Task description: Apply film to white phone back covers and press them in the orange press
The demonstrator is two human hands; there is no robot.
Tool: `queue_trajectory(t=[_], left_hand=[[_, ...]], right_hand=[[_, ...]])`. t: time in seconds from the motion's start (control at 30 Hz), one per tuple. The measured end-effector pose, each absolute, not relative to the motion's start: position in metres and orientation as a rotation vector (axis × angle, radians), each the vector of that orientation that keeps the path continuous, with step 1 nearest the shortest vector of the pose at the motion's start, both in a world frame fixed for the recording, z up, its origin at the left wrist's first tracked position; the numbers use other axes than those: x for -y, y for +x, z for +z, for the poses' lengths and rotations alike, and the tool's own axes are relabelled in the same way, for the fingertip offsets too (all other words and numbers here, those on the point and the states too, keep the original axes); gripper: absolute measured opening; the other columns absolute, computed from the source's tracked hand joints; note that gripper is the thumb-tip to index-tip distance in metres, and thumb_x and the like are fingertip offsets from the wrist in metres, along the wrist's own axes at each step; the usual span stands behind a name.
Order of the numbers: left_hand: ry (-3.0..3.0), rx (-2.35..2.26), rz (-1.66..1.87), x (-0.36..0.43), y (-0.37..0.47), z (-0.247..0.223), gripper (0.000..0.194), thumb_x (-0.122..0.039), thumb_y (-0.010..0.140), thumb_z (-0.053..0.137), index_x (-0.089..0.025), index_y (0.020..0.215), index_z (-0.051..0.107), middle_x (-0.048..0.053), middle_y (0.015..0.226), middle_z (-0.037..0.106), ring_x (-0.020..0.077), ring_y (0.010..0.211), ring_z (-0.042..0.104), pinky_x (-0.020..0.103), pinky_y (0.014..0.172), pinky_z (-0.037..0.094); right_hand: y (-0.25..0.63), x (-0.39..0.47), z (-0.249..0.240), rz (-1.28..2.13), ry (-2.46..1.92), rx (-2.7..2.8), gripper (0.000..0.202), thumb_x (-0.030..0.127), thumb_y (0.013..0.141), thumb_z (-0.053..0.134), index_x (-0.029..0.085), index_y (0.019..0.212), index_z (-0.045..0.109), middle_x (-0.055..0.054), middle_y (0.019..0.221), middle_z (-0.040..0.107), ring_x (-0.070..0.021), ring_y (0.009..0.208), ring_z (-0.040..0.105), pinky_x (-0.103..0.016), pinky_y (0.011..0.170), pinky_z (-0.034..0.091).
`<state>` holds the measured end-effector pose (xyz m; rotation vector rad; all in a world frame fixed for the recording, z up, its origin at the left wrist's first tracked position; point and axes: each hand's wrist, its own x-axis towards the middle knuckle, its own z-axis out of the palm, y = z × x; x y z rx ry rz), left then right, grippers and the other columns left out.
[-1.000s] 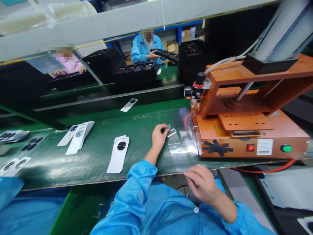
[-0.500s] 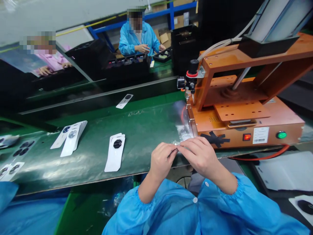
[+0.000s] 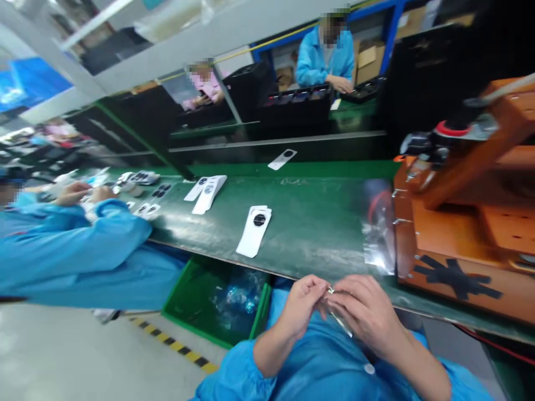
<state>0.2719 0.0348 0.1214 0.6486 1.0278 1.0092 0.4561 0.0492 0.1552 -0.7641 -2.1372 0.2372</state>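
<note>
Just off the front edge of the green table [image 3: 317, 245], my left hand [image 3: 307, 301] and my right hand [image 3: 368, 312] meet fingertip to fingertip. Both pinch a small, thin, shiny clear piece [image 3: 341, 323], which hangs down between them; its exact shape is blurred. Left of my hands, a stack of white cards [image 3: 249, 239] with a black round part on top lies on the table. A clear plastic sheet [image 3: 379, 236] lies flat beyond my right hand, beside the orange machine [image 3: 451, 239].
More white cards [image 3: 208, 197] lie further left, and a single one [image 3: 282, 160] near the back. A green bin [image 3: 192, 312] with clear film stands below the table. A co-worker's blue sleeve [image 3: 121, 223] is at the left; another person [image 3: 326, 55] works across.
The view has swung left, bringing the bin and the neighbouring co-worker into sight. My hands have drawn back from the table top, and the shiny piece between them now shows more.
</note>
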Motion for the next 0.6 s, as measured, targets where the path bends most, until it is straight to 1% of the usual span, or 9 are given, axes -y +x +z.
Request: queue_trajectory(t=[0.07, 0.13, 0.17, 0.23, 0.3, 0.37, 0.47, 0.53, 0.6], left_hand=[[0.563, -1.276, 1.13, -0.025, 0.243, 0.1, 0.048, -0.056, 0.074, 0.082, -0.013, 0.089, 0.068, 0.005, 0.072, 0.07, 0.0136, 0.052, 0.062, 0.022, 0.041, 0.044], [0.475, -1.553, 1.288, -0.016, 0.201, 0.081, 0.05, -0.056, 0.073, 0.082, -0.013, 0.095, 0.068, 0.005, 0.078, 0.072, 0.0118, 0.05, 0.061, 0.02, 0.041, 0.042], [0.438, -1.647, 1.354, -0.013, 0.175, 0.072, 0.049, -0.055, 0.075, 0.08, -0.015, 0.1, 0.067, 0.004, 0.08, 0.072, 0.0093, 0.049, 0.059, 0.019, 0.042, 0.04], [0.355, -1.844, 1.458, -0.008, 0.122, 0.056, 0.04, -0.048, 0.084, 0.073, -0.017, 0.106, 0.062, -0.002, 0.08, 0.07, 0.0042, 0.044, 0.05, 0.017, 0.043, 0.036], [0.265, -2.043, 1.486, -0.006, 0.074, 0.041, 0.027, -0.039, 0.094, 0.063, -0.015, 0.106, 0.059, -0.002, 0.081, 0.068, 0.0043, 0.047, 0.05, 0.017, 0.044, 0.037], [0.206, -2.189, 1.447, -0.003, 0.038, 0.026, 0.023, -0.034, 0.1, 0.056, -0.014, 0.111, 0.059, 0.0, 0.086, 0.067, 0.0068, 0.056, 0.056, 0.018, 0.049, 0.043], [0.207, -2.325, 1.31, 0.004, 0.011, 0.004, 0.03, -0.037, 0.1, 0.059, -0.014, 0.12, 0.061, 0.006, 0.105, 0.067, 0.0144, 0.081, 0.066, 0.03, 0.069, 0.058], [0.271, -2.4, 1.195, 0.008, 0.006, -0.009, 0.034, -0.038, 0.098, 0.063, -0.016, 0.124, 0.061, 0.008, 0.116, 0.066, 0.019, 0.095, 0.068, 0.038, 0.081, 0.06], [0.392, -2.496, 1.079, 0.009, 0.005, -0.019, 0.036, -0.037, 0.097, 0.064, -0.016, 0.126, 0.061, 0.009, 0.121, 0.066, 0.021, 0.101, 0.067, 0.041, 0.085, 0.06]], right_hand=[[0.442, -0.052, 0.151, 0.48, -0.77, 2.067, 0.008, 0.022, 0.094, 0.066, 0.024, 0.096, 0.074, -0.006, 0.095, 0.071, -0.0196, 0.09, 0.064, -0.035, 0.078, 0.051], [0.434, -0.063, 0.147, 0.767, -0.89, 1.921, 0.013, 0.03, 0.094, 0.066, 0.025, 0.085, 0.075, -0.005, 0.093, 0.069, -0.0194, 0.087, 0.064, -0.034, 0.078, 0.052], [0.432, -0.071, 0.144, 0.912, -0.982, 1.81, 0.018, 0.035, 0.093, 0.067, 0.024, 0.08, 0.074, -0.005, 0.092, 0.069, -0.0195, 0.086, 0.064, -0.034, 0.077, 0.052], [0.43, -0.091, 0.137, 1.159, -1.168, 1.513, 0.028, 0.046, 0.087, 0.071, 0.022, 0.073, 0.074, -0.005, 0.087, 0.069, -0.0185, 0.078, 0.062, -0.032, 0.069, 0.05], [0.431, -0.11, 0.129, 1.324, -1.27, 1.216, 0.036, 0.056, 0.077, 0.077, 0.02, 0.072, 0.074, -0.005, 0.084, 0.069, -0.0156, 0.067, 0.056, -0.029, 0.059, 0.044], [0.432, -0.124, 0.124, 1.397, -1.293, 1.022, 0.041, 0.058, 0.067, 0.081, 0.018, 0.076, 0.076, -0.005, 0.081, 0.069, -0.0127, 0.061, 0.05, -0.027, 0.054, 0.039], [0.431, -0.131, 0.122, 1.424, -1.282, 0.905, 0.044, 0.056, 0.061, 0.085, 0.016, 0.078, 0.077, -0.004, 0.077, 0.068, -0.0107, 0.059, 0.046, -0.025, 0.053, 0.036], [0.431, -0.132, 0.122, 1.443, -1.282, 0.839, 0.046, 0.057, 0.058, 0.087, 0.016, 0.078, 0.077, -0.003, 0.075, 0.067, -0.0097, 0.057, 0.045, -0.025, 0.05, 0.035], [0.433, -0.133, 0.123, 1.464, -1.27, 0.788, 0.048, 0.057, 0.057, 0.088, 0.016, 0.078, 0.076, -0.002, 0.073, 0.065, -0.0092, 0.054, 0.045, -0.025, 0.048, 0.034]])
